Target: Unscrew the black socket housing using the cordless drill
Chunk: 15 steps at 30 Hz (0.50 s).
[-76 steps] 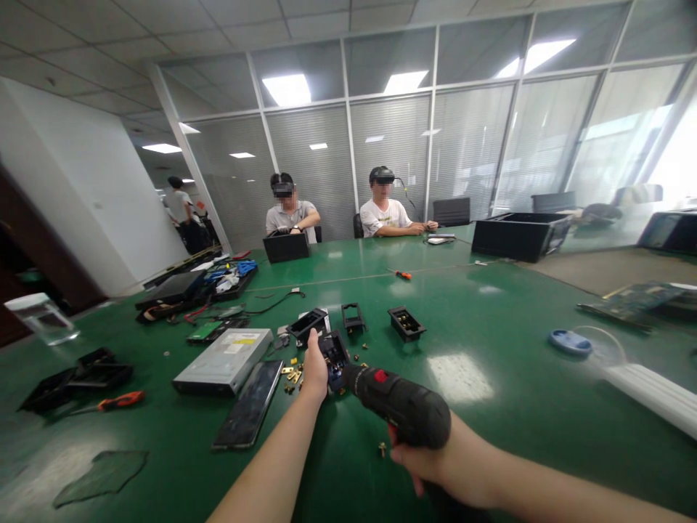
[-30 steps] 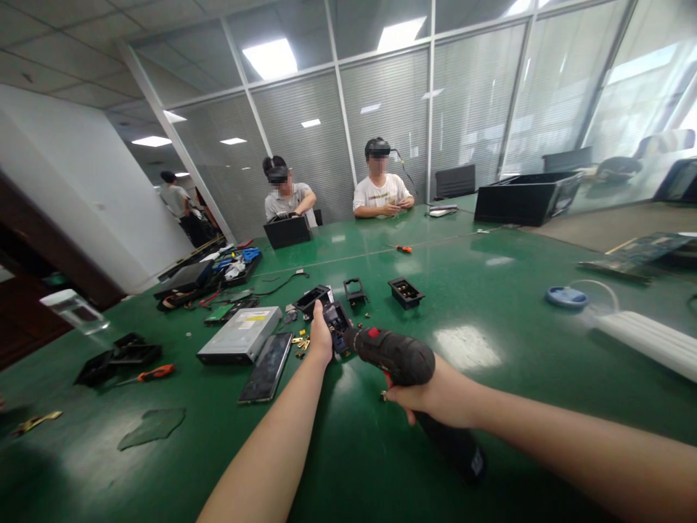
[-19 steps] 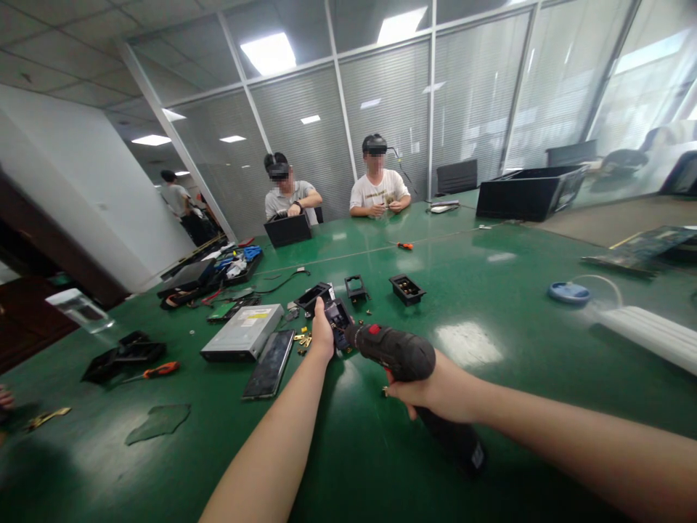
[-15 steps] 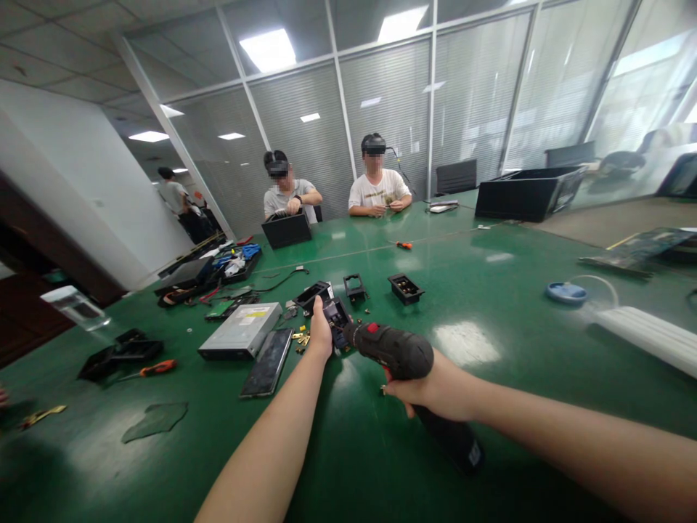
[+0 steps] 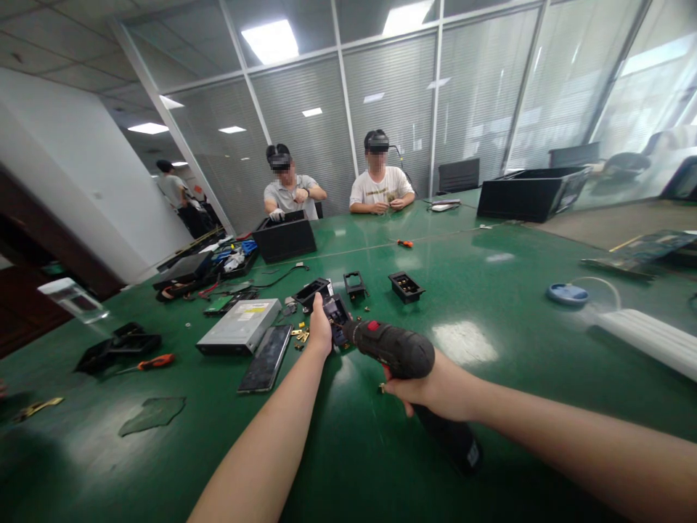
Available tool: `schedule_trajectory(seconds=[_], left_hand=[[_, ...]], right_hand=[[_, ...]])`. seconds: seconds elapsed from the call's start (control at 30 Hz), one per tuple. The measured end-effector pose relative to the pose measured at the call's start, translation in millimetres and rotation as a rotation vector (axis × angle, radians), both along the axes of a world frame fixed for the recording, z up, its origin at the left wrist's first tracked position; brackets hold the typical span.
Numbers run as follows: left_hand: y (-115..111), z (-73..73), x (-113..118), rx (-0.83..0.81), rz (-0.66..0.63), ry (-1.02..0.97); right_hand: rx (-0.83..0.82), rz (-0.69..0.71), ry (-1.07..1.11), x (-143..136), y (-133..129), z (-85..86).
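Note:
My left hand is closed on the side of a small dark socket housing with parts inside, its thumb pointing up. In my right hand is a black cordless drill with a red switch, its fingers wrapped round the grip. The drill's chuck points left at the housing; whether the bit touches it I cannot make out. Just beyond sit a black plastic frame and an open black box with brass bits. Small brass pieces lie left of my left hand.
Left of my hands lie a silver optical drive, a dark phone and an orange-handled screwdriver. Two people sit across the green table, one behind a black case. A white power strip is at right.
My hands, the drill and the housing stay nearly where they were. Across the table, the person at left has shifted their hands, and the black case there has moved slightly nearer.

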<state>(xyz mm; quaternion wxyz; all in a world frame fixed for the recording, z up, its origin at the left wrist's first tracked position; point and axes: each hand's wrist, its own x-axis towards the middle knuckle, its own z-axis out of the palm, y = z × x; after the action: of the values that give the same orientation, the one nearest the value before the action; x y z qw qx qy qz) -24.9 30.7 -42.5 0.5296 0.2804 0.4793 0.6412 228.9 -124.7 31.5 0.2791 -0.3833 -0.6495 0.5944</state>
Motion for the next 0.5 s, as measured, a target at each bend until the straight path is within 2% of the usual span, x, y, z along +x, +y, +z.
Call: schedule_trajectory(seconds=[0.5], left_hand=[[-0.4, 0.7, 4.5, -0.015, 0.035, 0.009]], right_hand=[[-0.011, 0.013, -0.004, 0.9, -1.8, 3.9]])
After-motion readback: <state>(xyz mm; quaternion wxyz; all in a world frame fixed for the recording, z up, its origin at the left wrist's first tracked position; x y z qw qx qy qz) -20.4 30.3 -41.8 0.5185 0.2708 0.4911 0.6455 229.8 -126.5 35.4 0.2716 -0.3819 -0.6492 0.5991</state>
